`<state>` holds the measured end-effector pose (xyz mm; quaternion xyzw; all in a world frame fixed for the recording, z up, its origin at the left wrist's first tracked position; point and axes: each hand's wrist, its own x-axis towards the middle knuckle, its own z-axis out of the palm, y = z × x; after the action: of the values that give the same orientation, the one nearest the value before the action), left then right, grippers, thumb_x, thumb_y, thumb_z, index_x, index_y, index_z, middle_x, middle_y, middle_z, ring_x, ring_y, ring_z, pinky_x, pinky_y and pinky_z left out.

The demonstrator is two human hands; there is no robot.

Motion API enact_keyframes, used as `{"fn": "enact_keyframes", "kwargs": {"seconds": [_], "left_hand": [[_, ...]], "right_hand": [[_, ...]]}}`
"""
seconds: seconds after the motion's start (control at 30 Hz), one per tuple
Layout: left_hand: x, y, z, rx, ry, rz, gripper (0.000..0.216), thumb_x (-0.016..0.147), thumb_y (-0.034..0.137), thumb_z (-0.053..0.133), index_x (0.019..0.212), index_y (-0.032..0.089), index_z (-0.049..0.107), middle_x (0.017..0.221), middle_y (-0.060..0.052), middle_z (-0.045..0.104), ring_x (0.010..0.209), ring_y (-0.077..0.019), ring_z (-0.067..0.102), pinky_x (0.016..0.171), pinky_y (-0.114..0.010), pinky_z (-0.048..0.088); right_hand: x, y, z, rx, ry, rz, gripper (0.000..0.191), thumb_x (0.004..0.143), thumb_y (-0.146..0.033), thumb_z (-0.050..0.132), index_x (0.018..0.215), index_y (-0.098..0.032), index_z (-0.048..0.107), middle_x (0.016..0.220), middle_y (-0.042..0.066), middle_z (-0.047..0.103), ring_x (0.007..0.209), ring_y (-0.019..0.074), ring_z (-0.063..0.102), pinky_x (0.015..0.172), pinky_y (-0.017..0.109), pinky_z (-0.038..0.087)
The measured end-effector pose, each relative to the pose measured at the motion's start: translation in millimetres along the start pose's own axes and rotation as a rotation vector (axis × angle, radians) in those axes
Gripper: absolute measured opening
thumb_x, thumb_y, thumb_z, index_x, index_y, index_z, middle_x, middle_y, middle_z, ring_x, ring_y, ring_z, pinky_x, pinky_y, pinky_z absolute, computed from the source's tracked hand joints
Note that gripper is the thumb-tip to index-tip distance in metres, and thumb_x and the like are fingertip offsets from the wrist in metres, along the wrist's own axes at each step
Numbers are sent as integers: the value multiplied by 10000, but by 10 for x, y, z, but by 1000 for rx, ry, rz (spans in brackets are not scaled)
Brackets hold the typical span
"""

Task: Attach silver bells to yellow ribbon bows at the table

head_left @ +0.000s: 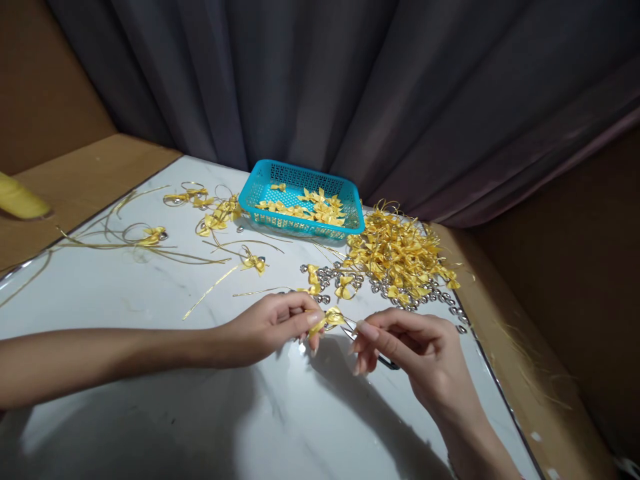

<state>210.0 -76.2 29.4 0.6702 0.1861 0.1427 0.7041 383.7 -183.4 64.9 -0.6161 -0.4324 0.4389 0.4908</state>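
Okay, yellow bow (pixel 333 318) is between my two hands, just above the near-middle of the white tabletop (pixel 300 420). Main risk, I'd say: the bow slips or twists if my left pinch loosens while the right pulls. Too hard a pull on the thin cord (pixel 350 323) could also crush the ribbon or skew the knot. A metal tool with a dark handle (pixel 388 363), probably scissors, sits by my right fingers; a careless turn might nick ribbon or fingertip. Can't tell if I'm holding it or it's lying below.

Grip: left hand (pixel 280 327) closed, thumb and fingers pinching the bow's left side. Right hand (pixel 421 345) closed at thumb and index on the cord, other fingers loosely curled.

Beyond, small silver beads (pixel 327 273) scatter; a stray elbow bump could roll some off right. Far right, bow heap (pixel 395 253); far middle, blue basket (pixel 356 223) with more bows; left, loose corded bows (pixel 255 263).
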Motion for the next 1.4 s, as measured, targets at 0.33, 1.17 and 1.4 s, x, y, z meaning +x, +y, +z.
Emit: {"fn": "enact_keyframes", "kwargs": {"seconds": [0.33, 1.17, 1.4], "left_hand": [[15, -30, 7, -46, -43, 8, 208, 902, 274, 442, 753, 162, 534, 711, -4, 601, 698, -110, 550, 670, -234, 408], [-15, 28, -5, 29, 72, 32, 226, 906, 297, 429, 759, 162, 535, 704, -1, 572, 681, -115, 498, 669, -239, 401], [0, -10, 6, 64, 100, 23, 233, 898, 314, 426, 751, 164, 524, 695, 8, 545, 678, -123, 494, 662, -244, 402]], "right_hand": [[46, 47, -12, 65, -71, 79, 212, 765, -308, 682, 624, -149, 689, 514, 48, 652, 419, 130, 592, 434, 235, 459], [13, 37, 78, -203, -311, -194, 160, 806, -256, 650, 679, -172, 701, 604, 23, 619, 556, 124, 515, 540, 267, 389], [-72, 47, 254, -265, -220, -344, 111, 802, -192, 652, 774, -223, 754, 755, 48, 584, 692, 156, 541, 581, 275, 428]]}}
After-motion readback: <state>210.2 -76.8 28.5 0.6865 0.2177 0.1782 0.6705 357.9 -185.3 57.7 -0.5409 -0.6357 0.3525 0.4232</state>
